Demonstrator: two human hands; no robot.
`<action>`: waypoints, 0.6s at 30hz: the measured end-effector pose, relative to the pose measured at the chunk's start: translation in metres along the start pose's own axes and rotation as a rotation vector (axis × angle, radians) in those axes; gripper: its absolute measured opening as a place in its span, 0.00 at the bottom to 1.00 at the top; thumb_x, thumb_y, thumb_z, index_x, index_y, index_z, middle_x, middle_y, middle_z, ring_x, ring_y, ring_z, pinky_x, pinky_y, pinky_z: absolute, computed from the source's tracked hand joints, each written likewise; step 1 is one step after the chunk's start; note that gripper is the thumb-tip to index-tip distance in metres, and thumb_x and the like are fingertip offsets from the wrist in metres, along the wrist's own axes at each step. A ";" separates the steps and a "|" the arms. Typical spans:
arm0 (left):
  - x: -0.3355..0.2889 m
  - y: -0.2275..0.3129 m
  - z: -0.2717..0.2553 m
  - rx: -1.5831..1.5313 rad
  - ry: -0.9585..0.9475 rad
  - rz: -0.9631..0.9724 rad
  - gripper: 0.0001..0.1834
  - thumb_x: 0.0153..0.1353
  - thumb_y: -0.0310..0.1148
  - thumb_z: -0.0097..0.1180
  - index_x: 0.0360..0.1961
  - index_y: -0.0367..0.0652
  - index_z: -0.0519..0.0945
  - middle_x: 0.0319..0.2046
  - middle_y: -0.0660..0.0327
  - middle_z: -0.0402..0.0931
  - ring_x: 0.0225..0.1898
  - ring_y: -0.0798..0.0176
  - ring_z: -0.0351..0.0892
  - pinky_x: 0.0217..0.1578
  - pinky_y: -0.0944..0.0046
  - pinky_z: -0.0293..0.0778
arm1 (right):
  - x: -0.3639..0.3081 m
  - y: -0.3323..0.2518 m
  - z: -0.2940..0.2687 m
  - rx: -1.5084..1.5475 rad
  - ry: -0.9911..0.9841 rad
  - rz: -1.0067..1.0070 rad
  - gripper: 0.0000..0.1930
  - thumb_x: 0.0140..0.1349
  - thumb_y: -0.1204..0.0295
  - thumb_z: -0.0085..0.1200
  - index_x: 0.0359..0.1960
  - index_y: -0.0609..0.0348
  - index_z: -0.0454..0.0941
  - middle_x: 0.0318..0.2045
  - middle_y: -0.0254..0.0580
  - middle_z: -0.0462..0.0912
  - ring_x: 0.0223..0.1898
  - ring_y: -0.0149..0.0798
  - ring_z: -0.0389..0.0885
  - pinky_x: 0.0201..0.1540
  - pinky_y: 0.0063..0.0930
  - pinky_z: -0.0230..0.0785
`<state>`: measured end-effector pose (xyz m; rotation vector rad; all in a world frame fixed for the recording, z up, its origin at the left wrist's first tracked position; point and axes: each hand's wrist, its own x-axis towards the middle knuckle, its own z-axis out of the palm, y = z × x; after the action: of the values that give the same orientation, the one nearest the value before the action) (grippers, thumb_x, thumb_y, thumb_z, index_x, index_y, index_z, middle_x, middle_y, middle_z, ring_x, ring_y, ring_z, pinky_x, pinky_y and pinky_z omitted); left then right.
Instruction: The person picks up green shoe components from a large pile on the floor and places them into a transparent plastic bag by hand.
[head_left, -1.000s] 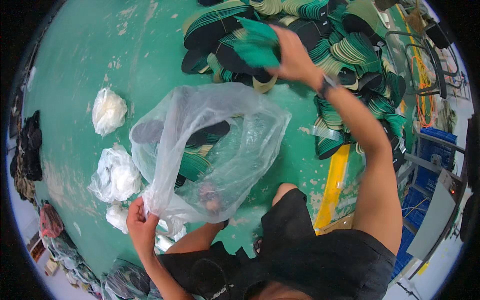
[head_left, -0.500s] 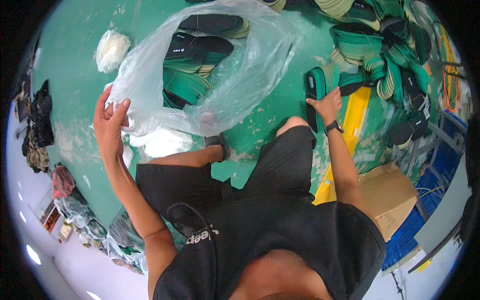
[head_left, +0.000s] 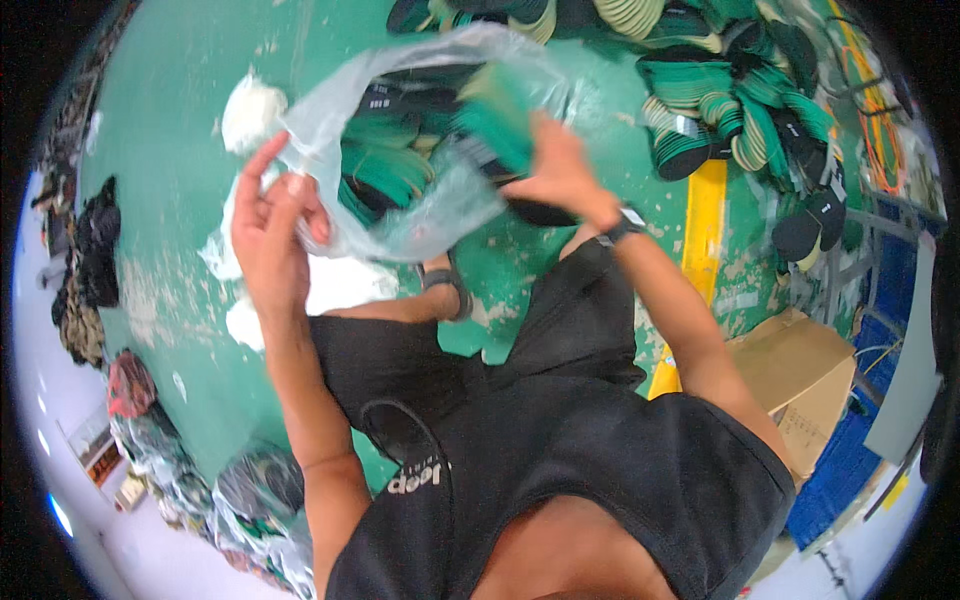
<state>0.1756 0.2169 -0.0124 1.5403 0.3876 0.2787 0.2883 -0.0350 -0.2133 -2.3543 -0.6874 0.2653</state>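
My left hand (head_left: 277, 215) pinches the edge of a large clear plastic bag (head_left: 425, 230) and keeps its mouth spread wide. Inside lie several stacks of green and black shoe insoles (head_left: 390, 172). At the bag's right rim, my right hand (head_left: 565, 172) grips another stack of insoles (head_left: 500, 115), tilted and smeared by motion. Part of that stack overlaps the bag's opening. Whether it touches the insoles within, I cannot tell.
More bundled insoles (head_left: 690, 85) are heaped at the far right, beside a yellow floor stripe (head_left: 704, 230). Crumpled white plastic (head_left: 252, 112) lies left of the bag. A cardboard box (head_left: 790, 365) stands at right; filled plastic bags (head_left: 260, 485) line the lower left.
My right hand has lifted the insole stack off the floor at right and carried it left to the bag. My left hand has shifted slightly right, still holding the bag's edge.
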 end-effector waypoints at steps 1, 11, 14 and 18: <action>-0.006 0.002 0.005 -0.068 -0.037 -0.004 0.25 0.60 0.24 0.51 0.58 0.31 0.62 0.23 0.58 0.73 0.18 0.71 0.68 0.20 0.74 0.66 | 0.016 -0.035 0.013 0.049 -0.052 -0.065 0.50 0.29 0.52 0.72 0.54 0.68 0.63 0.46 0.60 0.71 0.50 0.59 0.69 0.53 0.46 0.61; 0.015 0.006 -0.003 -0.318 0.072 0.184 0.29 0.58 0.17 0.50 0.61 0.32 0.58 0.23 0.63 0.70 0.15 0.78 0.56 0.14 0.77 0.52 | 0.098 -0.086 0.138 0.107 -0.076 -0.423 0.40 0.53 0.40 0.48 0.54 0.66 0.68 0.58 0.62 0.62 0.62 0.60 0.55 0.57 0.56 0.53; 0.032 0.005 -0.014 -0.275 0.249 0.165 0.28 0.59 0.19 0.49 0.61 0.33 0.58 0.23 0.64 0.67 0.16 0.78 0.53 0.18 0.76 0.53 | 0.066 -0.005 0.148 -0.152 -0.503 -0.069 0.33 0.58 0.44 0.46 0.50 0.63 0.74 0.54 0.59 0.69 0.61 0.56 0.61 0.57 0.54 0.55; 0.044 0.001 -0.026 -0.062 0.179 0.127 0.28 0.57 0.18 0.52 0.60 0.32 0.63 0.23 0.66 0.67 0.18 0.79 0.56 0.19 0.78 0.53 | 0.022 0.068 0.143 -0.115 -0.757 0.256 0.30 0.59 0.46 0.46 0.41 0.65 0.79 0.43 0.58 0.79 0.45 0.54 0.77 0.50 0.45 0.68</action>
<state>0.2044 0.2590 -0.0139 1.4862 0.4175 0.5256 0.2833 0.0104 -0.3666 -2.4270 -0.7417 1.3009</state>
